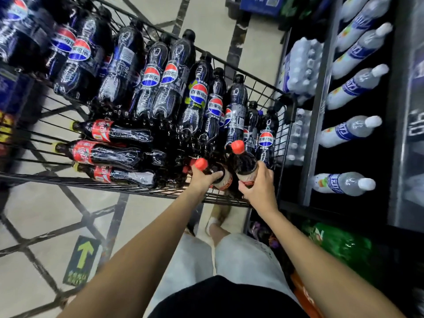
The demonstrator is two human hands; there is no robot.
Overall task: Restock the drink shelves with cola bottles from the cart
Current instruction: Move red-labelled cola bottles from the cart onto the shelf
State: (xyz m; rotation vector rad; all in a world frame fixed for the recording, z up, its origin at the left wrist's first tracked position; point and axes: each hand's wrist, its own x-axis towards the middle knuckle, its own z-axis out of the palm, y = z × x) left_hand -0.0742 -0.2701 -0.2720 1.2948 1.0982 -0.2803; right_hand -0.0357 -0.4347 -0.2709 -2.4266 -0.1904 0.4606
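**Two red-capped colas gripped at the cart's near corner**

A pale tiled floor (57, 214) with dark diagonal bands runs under the whole scene. Along the right side stands the drink shelving (317, 125), a dark unit with a grey upright. One of its levels holds a row of pale bottles with white caps (351, 131), their caps pointing out toward the aisle. On a lower level near the person's legs are green bottles (339, 242). Shrink-wrapped packs of clear bottles (300, 65) sit just beyond the cart, against the shelving.

The black wire cart (281, 134) is drawn up right beside the shelves and is heavily loaded. Most of its load is dark cola bottles with blue, red and white labels (197, 97), standing packed together with black caps. At the near left side of the cart, three red-label cola bottles (110, 154) lie on their sides, caps pointing left.

At the cart's near right corner, two more cola bottles are in the person's grasp. The left hand (204, 180) has its fingers curled round the neck and shoulder of the left cola bottle (212, 167), which tilts leftward. The right hand (259, 187) wraps the body of the right cola bottle (245, 164), which is nearly upright and stands above its neighbours. Both have red caps, and both are over the cart.

A green arrow sticker (83, 260) lies on the floor beside the person's left arm.
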